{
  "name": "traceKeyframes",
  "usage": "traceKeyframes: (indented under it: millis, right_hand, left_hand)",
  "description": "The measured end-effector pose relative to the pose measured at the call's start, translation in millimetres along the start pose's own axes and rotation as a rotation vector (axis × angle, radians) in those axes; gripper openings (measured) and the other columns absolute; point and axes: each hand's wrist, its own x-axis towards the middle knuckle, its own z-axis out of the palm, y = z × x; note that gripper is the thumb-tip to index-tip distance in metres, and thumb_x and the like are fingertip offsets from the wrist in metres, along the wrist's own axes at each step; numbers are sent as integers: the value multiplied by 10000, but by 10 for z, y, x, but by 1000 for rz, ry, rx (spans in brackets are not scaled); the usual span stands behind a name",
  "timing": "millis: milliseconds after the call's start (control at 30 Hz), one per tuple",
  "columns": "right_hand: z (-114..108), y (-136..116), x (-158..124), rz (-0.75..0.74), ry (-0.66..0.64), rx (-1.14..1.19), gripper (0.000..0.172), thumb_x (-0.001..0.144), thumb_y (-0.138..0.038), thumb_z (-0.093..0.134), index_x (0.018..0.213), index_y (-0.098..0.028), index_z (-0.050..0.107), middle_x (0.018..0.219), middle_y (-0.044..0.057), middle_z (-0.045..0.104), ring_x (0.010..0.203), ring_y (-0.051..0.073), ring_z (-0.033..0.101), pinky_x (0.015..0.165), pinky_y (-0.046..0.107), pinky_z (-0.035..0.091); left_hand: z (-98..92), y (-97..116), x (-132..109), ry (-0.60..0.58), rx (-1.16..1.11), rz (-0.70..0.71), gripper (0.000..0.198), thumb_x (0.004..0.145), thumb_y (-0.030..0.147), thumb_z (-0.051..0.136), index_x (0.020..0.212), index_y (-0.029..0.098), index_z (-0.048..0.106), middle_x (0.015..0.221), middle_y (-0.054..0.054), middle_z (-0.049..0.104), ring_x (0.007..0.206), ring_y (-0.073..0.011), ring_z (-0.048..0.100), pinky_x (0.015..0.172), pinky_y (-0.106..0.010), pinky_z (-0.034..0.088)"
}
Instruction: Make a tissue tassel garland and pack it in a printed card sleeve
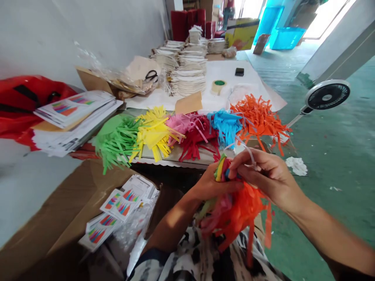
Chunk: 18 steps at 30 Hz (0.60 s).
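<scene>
Head view: left fingers [230,188] snug around colourful tassels [241,212]

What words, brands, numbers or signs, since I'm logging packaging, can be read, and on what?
No text is readable.
White cards with multicoloured pictures, lower left: print too small.
White paper stack with multicoloured pictures, far left: print too blurred.
Yellow cardboard box: any print too blurred.

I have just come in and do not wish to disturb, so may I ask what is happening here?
The person's left hand grips a multicoloured bundle of fringed strips, while the right hand holds a thin pale band beside it. On the table ahead lie fringed piles in a row, green at the left end and orange at the right.
</scene>
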Motion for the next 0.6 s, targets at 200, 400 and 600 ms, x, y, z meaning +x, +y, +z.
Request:
traceKeyframes:
  millis: [200, 400, 600]
  right_hand:
    - [-85, -14, 7, -2, 183, -241, 309, 909, -410, 820, 1164, -305, 683, 711, -58, 484, 577, 102, 410, 514, 248, 319]
    - [49, 240, 86, -5, 163, -717, 237, 921, -432, 776, 966, -234, 653, 564, -86, 414, 498, 88, 308, 491, 275, 236]
    - [31, 287, 159, -112, 246, -806, 283, 971, -343, 627, 778, -232, 452, 611, -63, 454, 546, 93, 332, 543, 275, 267]
  left_hand:
    - [-111, 81, 21, -4, 37, 45, 397, 819, 487, 857, 880, 136, 681, 758, 6, 583, 682, -114, 509, 660, -257, 433]
    - [-110, 50, 110, 0, 155, 129, 236, 828, 348, 818, 918, 158, 711, 916, -31, 669, 864, -190, 615, 778, -282, 499]
    - [-148, 100, 107, -79, 20, -79, 352, 676, 276, 919, 920, 157, 695, 812, 12, 611, 722, -126, 564, 661, -228, 476]
